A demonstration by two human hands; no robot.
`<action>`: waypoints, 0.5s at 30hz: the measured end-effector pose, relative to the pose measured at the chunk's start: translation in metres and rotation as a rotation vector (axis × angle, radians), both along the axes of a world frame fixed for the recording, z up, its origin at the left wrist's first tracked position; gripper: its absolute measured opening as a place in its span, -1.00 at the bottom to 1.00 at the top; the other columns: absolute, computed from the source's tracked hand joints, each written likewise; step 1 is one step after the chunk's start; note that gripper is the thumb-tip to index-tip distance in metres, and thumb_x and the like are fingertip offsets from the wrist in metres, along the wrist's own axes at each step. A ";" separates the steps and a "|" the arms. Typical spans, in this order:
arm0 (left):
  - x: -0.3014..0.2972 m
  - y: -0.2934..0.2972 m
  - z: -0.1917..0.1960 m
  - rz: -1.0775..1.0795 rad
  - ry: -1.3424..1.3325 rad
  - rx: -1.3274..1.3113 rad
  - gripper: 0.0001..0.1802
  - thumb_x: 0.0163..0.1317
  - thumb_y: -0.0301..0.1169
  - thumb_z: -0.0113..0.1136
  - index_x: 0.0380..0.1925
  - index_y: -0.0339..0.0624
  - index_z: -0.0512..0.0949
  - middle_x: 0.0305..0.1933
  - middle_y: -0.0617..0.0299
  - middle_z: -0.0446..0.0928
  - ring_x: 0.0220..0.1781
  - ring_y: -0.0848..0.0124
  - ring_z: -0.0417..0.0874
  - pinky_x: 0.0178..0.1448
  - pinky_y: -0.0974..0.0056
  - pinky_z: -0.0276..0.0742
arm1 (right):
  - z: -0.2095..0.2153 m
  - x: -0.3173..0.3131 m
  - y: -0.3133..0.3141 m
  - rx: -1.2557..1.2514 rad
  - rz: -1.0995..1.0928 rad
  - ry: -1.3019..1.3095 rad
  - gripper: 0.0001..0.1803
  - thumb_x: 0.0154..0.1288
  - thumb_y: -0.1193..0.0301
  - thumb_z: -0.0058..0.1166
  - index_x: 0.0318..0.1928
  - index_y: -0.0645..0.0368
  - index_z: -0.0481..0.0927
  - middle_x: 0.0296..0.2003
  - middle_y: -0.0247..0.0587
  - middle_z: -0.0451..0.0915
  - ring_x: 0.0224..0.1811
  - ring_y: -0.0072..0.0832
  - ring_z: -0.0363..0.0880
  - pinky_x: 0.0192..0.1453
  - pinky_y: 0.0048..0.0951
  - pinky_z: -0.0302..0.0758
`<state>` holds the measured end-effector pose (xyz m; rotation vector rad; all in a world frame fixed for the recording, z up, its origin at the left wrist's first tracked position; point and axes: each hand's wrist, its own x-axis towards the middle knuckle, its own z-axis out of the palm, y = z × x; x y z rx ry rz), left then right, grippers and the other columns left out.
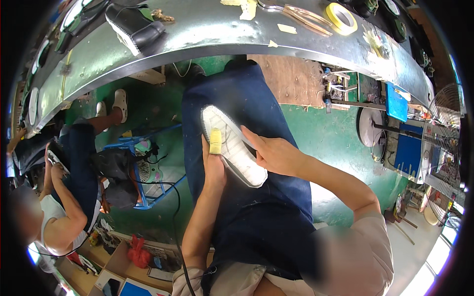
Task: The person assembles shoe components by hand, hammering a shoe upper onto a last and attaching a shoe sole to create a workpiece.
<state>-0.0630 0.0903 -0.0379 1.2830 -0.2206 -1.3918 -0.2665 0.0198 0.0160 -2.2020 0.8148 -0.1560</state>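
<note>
Left hand [213, 165] closed around yellow sponge [216, 141], pressing white shoe sole [233, 146] mid-frame; right hand [276, 154] gripping sole's edge.

A green floor [326, 133] lies beneath a curved grey metal workbench [207, 29].

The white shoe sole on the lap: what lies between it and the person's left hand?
In the head view, a small yellow block sits between them: the left hand presses it against the white shoe sole, which rests on the dark blue apron.
</note>
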 end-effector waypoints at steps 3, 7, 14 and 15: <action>0.001 -0.003 -0.001 -0.054 -0.061 -0.023 -0.45 0.77 -0.31 -0.15 0.65 -0.15 0.19 0.54 0.07 0.48 0.52 0.21 0.57 0.59 0.08 0.51 | 0.019 0.012 -0.003 -0.180 -0.064 0.111 -0.06 0.33 0.54 0.22 0.66 0.39 0.11 0.13 0.15 0.69 -0.19 -0.04 0.79 -0.19 -0.18 0.72; -0.003 -0.006 0.010 -0.033 -0.039 -0.010 -0.42 0.75 -0.33 -0.09 0.67 -0.16 0.18 0.57 0.06 0.46 0.57 0.21 0.54 0.61 0.08 0.50 | -0.004 0.023 -0.020 -0.418 -0.067 -0.068 -0.15 0.28 0.58 0.22 0.60 0.34 0.32 0.09 0.07 0.75 -0.20 -0.12 0.82 -0.20 -0.27 0.76; 0.000 0.000 -0.002 -0.054 0.036 -0.055 -0.47 0.76 -0.31 -0.12 0.63 -0.17 0.26 0.54 0.05 0.50 0.52 0.20 0.59 0.58 0.07 0.55 | -0.005 0.007 -0.019 0.284 -0.350 -0.326 -0.36 0.41 0.59 0.16 0.49 -0.01 0.57 -0.22 0.06 0.77 -0.27 -0.10 0.82 -0.15 -0.12 0.73; 0.003 0.000 -0.007 -0.055 0.057 -0.044 -0.48 0.76 -0.29 -0.12 0.60 -0.17 0.30 0.51 0.06 0.54 0.48 0.20 0.63 0.56 0.06 0.57 | -0.001 0.009 -0.012 0.308 -0.395 -0.358 -0.35 0.43 0.58 0.16 0.51 -0.04 0.56 -0.19 0.06 0.77 -0.25 -0.06 0.81 -0.10 -0.08 0.73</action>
